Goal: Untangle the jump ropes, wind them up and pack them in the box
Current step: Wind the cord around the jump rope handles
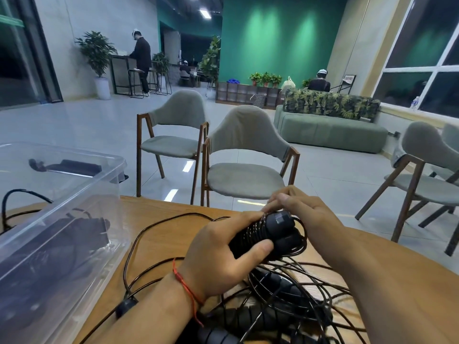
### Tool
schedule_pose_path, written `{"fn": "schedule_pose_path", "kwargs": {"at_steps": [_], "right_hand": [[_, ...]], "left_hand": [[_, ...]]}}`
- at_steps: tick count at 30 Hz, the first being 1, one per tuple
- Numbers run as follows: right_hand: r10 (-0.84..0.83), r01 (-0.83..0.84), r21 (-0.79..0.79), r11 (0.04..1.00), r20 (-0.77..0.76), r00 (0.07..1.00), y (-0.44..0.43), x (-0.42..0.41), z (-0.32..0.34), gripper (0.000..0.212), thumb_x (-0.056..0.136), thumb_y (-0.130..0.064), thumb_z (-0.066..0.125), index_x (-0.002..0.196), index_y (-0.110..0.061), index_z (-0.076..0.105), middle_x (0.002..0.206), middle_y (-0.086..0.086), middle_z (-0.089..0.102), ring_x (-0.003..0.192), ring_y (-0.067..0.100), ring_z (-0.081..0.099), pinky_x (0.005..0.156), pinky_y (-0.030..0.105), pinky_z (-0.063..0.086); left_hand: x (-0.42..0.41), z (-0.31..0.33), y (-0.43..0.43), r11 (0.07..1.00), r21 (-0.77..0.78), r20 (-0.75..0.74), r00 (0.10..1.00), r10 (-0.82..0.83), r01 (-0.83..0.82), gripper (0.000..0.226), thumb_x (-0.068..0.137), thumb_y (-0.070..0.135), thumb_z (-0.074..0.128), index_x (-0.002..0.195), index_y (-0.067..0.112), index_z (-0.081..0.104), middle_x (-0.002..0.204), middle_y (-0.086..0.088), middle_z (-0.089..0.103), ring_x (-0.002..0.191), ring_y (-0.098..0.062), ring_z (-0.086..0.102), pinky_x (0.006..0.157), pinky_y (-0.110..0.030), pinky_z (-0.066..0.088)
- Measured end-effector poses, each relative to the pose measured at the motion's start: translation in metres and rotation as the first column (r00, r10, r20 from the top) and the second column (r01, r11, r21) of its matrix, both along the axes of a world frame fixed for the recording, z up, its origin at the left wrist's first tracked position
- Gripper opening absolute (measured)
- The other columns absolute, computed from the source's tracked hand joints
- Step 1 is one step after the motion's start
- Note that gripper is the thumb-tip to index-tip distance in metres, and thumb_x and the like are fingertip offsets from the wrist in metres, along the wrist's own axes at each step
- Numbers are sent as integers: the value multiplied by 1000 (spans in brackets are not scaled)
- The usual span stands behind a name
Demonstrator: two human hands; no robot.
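Observation:
My left hand (221, 254) grips a pair of black jump rope handles (270, 232) held side by side above the wooden table (159, 219). Thin black cord is wound in tight turns around the handles. My right hand (298, 207) is at the far end of the handles, its fingers curled over the cord there. Below my hands lies a tangled pile of black ropes (293, 294) with more black handles in it. A clear plastic box (59, 214) stands at the left, with dark wound ropes showing through its wall.
Loose cord loops (134, 247) run across the table between the box and the pile. Two grey chairs (243, 165) stand just beyond the table's far edge, and another chair (422, 175) is at the right. People are far off in the room.

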State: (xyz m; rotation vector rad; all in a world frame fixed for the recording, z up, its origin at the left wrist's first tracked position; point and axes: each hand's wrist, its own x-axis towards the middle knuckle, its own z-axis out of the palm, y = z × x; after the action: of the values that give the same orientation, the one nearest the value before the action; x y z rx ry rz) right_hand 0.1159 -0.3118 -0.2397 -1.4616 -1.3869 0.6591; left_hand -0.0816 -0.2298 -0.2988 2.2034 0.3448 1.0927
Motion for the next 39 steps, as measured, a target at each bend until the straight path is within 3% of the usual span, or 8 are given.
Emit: {"fn": "schedule_pose_path", "kwargs": {"at_steps": [12,15,19,22,25,31,36,39], "right_hand": [[113,-147,-99,984,-289,951,7,3,-18,22,100,-23,64,113,-26,80,117,7,78,114,22,71,94,37,54],[38,-62,-122,991,-192,981,11,-2,-23,15,94,-15,71,95,-26,82,90,3,78,82,19,71,73,33,54],[-72,72,-86,994,5,997,16,-15,-27,45,105,-18,64,63,-34,70,55,-13,53,59,13,44,62,33,37],[-82,92,-70,993,123,989,17,-21,-26,44,109,-37,58,65,-37,66,55,-14,49,55,7,40,60,29,36],[-26,48,-110,993,196,980,11,-22,-23,33,110,-45,54,87,-33,73,61,-13,55,57,5,47,62,32,42],[-94,94,9,996,84,992,3,-17,-2,22,107,-36,61,98,-28,78,63,-8,55,61,8,53,67,36,56],[-63,55,71,996,116,991,-2,-30,3,20,106,-35,62,102,-29,80,62,-15,58,61,3,55,61,19,48],[-46,32,81,996,180,983,-2,-40,0,17,106,-35,64,107,-30,80,81,-11,72,77,10,65,67,32,56]], "left_hand": [[0,7,-4,948,-272,210,971,-110,166,50,99,22,68,148,31,57,118,0,75,110,-25,74,86,-37,64],[0,8,-4,917,-350,269,958,-97,191,43,100,20,63,142,26,64,126,-3,73,120,-27,69,94,-38,61],[0,12,-1,840,-506,333,943,-21,197,28,98,25,64,124,31,72,105,-15,76,94,-36,76,75,-50,66],[1,14,1,780,-598,336,941,34,185,20,101,31,67,119,26,72,96,-22,74,81,-45,75,65,-59,64],[-1,16,8,729,-673,327,935,140,126,33,96,40,62,123,22,68,96,-19,75,77,-47,74,56,-46,63],[-5,12,26,717,-697,251,926,284,-31,35,97,46,60,127,29,64,98,-15,77,74,-39,76,52,-39,59],[-3,11,24,724,-686,261,903,342,-76,31,100,43,59,127,27,64,93,-11,77,72,-33,76,52,-33,59],[0,10,24,729,-671,254,882,397,-135,26,103,45,57,124,31,63,91,-12,77,69,-29,76,52,-33,59]]}}
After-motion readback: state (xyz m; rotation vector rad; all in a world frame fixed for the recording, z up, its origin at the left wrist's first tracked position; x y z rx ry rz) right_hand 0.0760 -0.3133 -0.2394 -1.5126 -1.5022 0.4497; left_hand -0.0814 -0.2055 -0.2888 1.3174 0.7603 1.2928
